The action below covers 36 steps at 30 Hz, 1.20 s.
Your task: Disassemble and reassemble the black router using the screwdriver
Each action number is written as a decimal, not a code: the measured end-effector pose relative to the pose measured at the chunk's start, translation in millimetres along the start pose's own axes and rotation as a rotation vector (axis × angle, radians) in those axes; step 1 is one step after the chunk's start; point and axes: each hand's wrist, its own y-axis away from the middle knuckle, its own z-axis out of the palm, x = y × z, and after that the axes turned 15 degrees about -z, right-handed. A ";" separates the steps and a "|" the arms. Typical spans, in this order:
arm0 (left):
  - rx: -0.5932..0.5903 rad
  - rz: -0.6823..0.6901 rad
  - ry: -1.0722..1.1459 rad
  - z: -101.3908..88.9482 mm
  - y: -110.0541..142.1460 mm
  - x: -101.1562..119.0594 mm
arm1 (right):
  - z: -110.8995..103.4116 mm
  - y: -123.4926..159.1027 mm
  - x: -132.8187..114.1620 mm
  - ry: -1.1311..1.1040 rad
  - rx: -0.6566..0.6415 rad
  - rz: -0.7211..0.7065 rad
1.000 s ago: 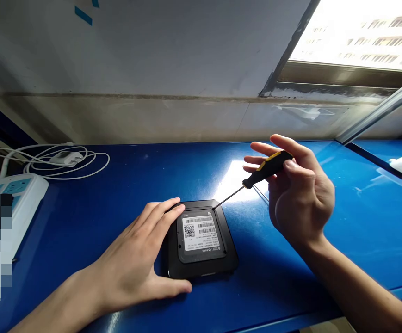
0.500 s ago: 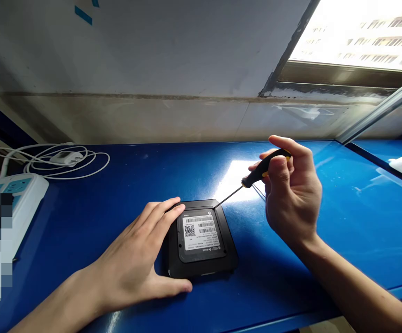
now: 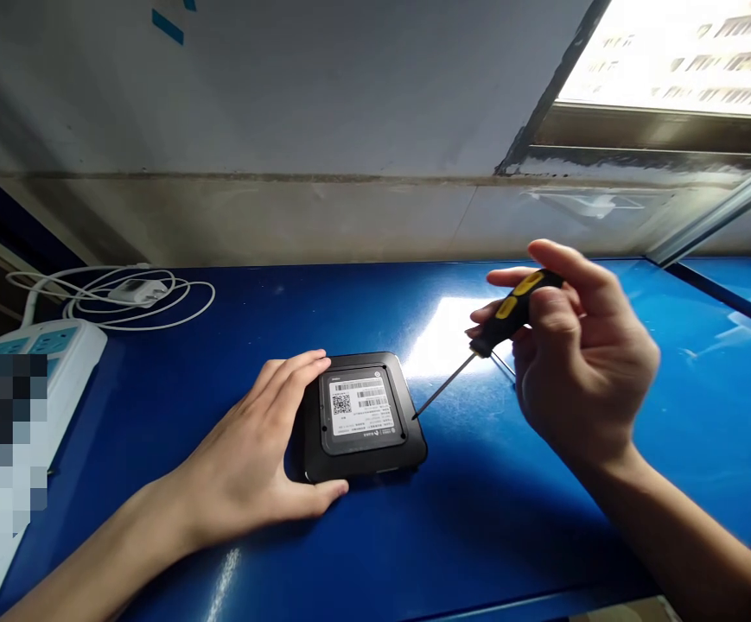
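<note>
A flat black electronic box (image 3: 342,464) lies on the blue tabletop, its underside up, with a white barcode and QR label (image 3: 360,408) on the recessed panel. My left hand (image 3: 245,449) grips the box from the left, fingers at its far edge and thumb at its near edge. My right hand (image 3: 582,345) holds a black and yellow screwdriver (image 3: 508,313) by the handle, thumb and fingers round it. The slanting shaft points down-left, its tip at the box's right rim, outside the panel. Whether the tip touches the rim I cannot tell.
A white power strip (image 3: 77,367) stands at the left, partly pixelated. Behind it lies a coiled white cable with a charger (image 3: 138,292). A wall (image 3: 323,216) bounds the blue table (image 3: 479,536) at the back. A glass panel with a metal frame (image 3: 725,212) stands at the right.
The screwdriver tip has left the panel's upper right corner for the box's right rim. Its handle has turned, showing more yellow. The box sits slightly higher and further left in view.
</note>
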 end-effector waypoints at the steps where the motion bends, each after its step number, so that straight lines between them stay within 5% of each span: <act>1: -0.007 0.005 0.001 -0.5 -0.9 -1.7 | 0.9 1.8 -0.7 -0.016 -0.039 0.006; 11: -0.027 -0.006 0.018 -1.8 -2.0 -5.6 | 2.9 10.4 -3.2 -0.049 -0.163 0.012; 17: -0.011 0.003 0.021 -0.6 -1.9 -8.1 | 3.7 11.6 -6.6 -0.062 -0.137 -0.036; 22: -0.023 0.000 0.005 -1.5 -2.8 -8.5 | 5.2 12.1 -8.7 -0.152 -0.115 0.098; 28: -0.046 -0.001 -0.020 -3.1 -1.9 -7.9 | 2.7 11.7 -6.5 -0.032 -0.109 0.001; 36: -0.035 0.005 -0.012 -3.1 -2.4 -8.6 | 5.7 10.5 -8.6 -0.142 -0.065 0.116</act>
